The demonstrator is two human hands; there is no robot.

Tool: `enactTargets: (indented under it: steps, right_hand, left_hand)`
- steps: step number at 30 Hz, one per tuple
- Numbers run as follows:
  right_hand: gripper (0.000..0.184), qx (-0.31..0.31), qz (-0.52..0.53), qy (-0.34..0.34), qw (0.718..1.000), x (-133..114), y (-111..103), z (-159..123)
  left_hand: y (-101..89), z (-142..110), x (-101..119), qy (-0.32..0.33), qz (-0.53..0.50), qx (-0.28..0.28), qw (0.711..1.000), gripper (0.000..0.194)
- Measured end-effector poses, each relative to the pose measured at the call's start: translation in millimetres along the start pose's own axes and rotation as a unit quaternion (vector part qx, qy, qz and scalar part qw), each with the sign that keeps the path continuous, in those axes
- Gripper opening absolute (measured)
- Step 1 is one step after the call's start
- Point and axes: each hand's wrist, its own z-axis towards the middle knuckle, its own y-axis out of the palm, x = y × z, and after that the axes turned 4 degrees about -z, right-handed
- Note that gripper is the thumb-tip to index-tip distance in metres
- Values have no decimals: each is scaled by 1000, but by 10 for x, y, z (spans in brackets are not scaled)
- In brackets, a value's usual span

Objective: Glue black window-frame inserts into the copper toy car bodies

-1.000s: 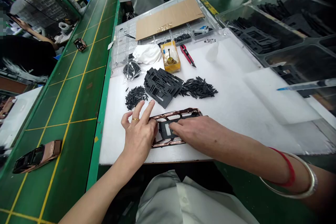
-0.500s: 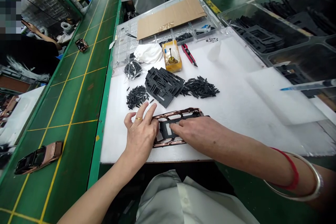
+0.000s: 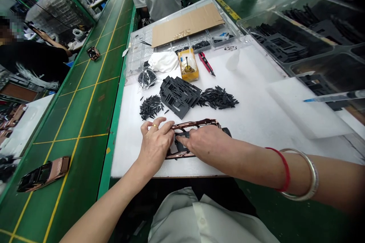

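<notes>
Copper-coloured car frame point(image 3: 182, 155) on white table point(image 3: 245, 121). From left: 2 model cars point(image 3: 44, 174) on green belt point(image 3: 85, 159); left hand point(image 3: 157, 142) touching frame's end, grip unclear; black plate stack point(image 3: 179, 97) behind; right hand point(image 3: 207, 142) pointing inside, hiding frame's middle, hold unclear; parts trays point(image 3: 303, 26).

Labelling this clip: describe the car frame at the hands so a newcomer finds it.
Find the white work surface beside the green conveyor. At its near edge, the left hand and right hand touch the car frame. Unlike the dark plates stacked beyond, it has copper-coloured rails around openings.
</notes>
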Motion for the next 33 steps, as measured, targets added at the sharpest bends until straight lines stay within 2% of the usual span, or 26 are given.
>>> enactTargets:
  steps: [5,12,18,19,21,23,25,29,33]
  right_hand:
    - [46,1,11,2,1000,33,2,56]
    - [51,-4,22,7,1000,55,-26,47]
    - [49,-13,27,25,999,29,-104,38]
    - [48,-10,26,25,999,25,-104,35]
    - [47,-3,23,23,999,21,-87,31]
    - [48,10,17,18,1000,21,-48,31]
    - [51,26,6,18,999,22,7,37]
    - [55,63,-12,18,998,25,104,58]
    - [47,61,-21,20,998,28,116,57]
  left_hand:
    - [8,23,-15,0,-3,-4,1000,11]
    - [6,64,-12,1,12,-43,999,14]
    - [-85,38,-83,10,-27,-51,998,11]
    - [-106,17,-99,-4,-45,-43,998,8]
    - [-132,-27,-125,-72,-112,-35,991,6]
    - [-123,-61,-135,-153,-179,-40,971,25]
    - [-80,-69,-130,-197,-214,-56,955,41]
    - [34,-27,-102,-218,-237,-69,944,47]
    - [104,4,-88,-219,-234,-64,945,44]
